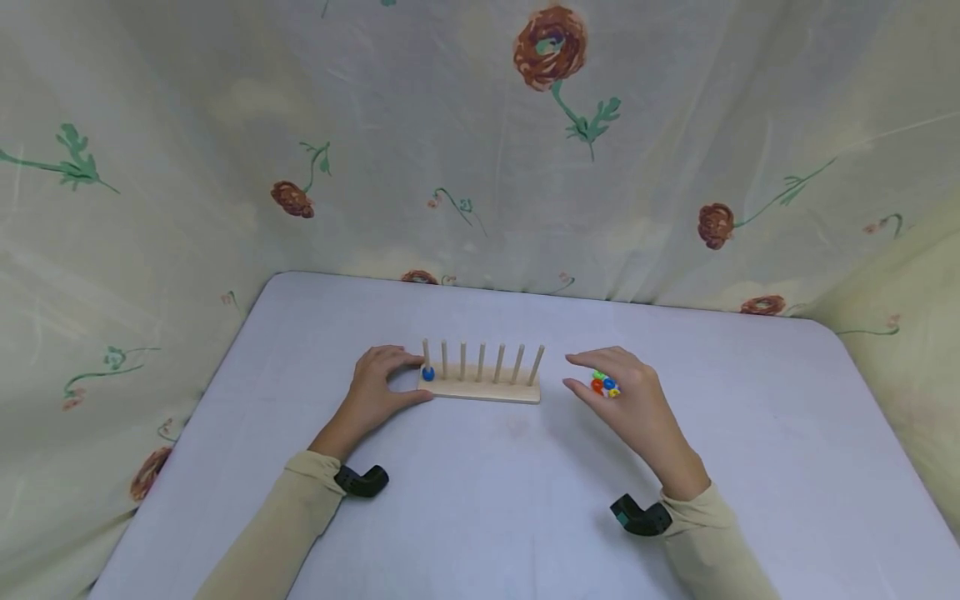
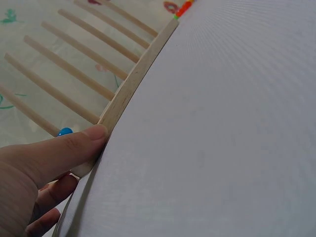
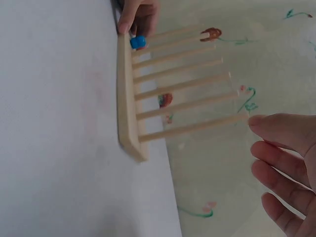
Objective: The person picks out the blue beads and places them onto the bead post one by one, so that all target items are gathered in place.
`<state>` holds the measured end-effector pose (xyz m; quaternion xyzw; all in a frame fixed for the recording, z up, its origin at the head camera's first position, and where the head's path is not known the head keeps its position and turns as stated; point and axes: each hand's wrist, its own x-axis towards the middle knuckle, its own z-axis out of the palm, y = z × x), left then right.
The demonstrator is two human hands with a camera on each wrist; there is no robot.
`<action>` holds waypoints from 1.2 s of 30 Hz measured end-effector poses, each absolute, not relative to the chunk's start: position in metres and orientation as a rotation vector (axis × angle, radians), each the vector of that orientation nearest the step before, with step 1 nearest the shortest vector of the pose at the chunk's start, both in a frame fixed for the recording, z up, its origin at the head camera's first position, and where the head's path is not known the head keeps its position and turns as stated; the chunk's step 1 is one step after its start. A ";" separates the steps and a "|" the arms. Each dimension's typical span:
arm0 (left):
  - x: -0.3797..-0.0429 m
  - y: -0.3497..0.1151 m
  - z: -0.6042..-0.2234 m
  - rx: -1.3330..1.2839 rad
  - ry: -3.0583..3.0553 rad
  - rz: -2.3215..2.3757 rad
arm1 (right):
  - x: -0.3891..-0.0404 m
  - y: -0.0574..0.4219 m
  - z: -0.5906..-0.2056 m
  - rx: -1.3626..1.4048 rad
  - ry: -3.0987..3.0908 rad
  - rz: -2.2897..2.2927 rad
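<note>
A pale wooden peg board with a row of several upright pegs lies in the middle of the table. On its leftmost peg sits a blue bead, low at the base. My left hand grips the board's left end, thumb along the front edge and fingers behind. Off the board's right end, my right hand is raised with thumb and fingers spread apart, holding nothing. Behind it, partly hidden by the hand, is a small cluster of coloured beads in green, red, blue and yellow.
A white cloth covers the table. Flowered curtain fabric hangs around its back and sides. Each wrist carries a black strap-on device, the left one and the right one.
</note>
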<state>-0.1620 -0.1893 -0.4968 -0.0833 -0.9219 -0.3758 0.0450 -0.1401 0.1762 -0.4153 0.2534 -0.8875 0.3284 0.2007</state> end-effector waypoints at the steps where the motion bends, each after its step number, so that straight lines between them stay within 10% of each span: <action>1: -0.162 -0.189 -0.497 -0.255 -2.815 -1.147 | -0.139 0.180 -0.417 0.710 -2.492 0.905; 36: -0.163 -0.190 -0.500 -0.263 -2.810 -1.138 | -0.126 0.257 -0.471 0.575 -2.909 0.721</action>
